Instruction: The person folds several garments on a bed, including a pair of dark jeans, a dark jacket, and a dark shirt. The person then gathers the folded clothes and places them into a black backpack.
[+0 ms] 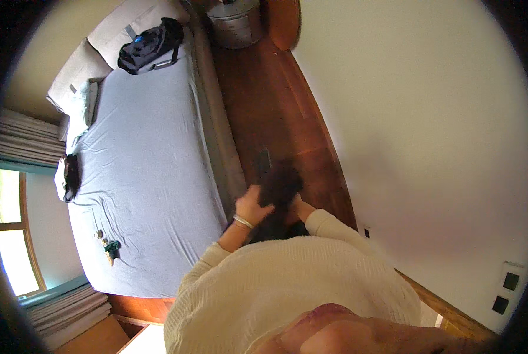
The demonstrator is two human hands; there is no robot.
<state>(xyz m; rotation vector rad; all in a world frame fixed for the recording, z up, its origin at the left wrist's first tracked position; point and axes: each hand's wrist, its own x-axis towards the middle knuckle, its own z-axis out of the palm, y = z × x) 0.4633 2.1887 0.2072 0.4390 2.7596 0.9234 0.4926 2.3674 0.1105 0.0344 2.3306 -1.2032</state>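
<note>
Just beyond the cream sweater, my left hand (254,207) grips the left side of a dark, soft-looking item (283,181), its thumb lying across it. The item is blurred, and I cannot tell what it is. My right hand (300,208) is at the item's right side, partly hidden behind it, so its grip does not show clearly. A bracelet circles my left wrist. Both hands are over the strip of wooden floor between bed and wall.
To the left is a bed (149,146) with a grey sheet, bearing a black bag (151,46), pillows (80,75), dark and white cloth (69,177) and small items (109,248). A metal bucket (235,26) stands at the floor's far end. A pale wall (423,132) bounds the right side.
</note>
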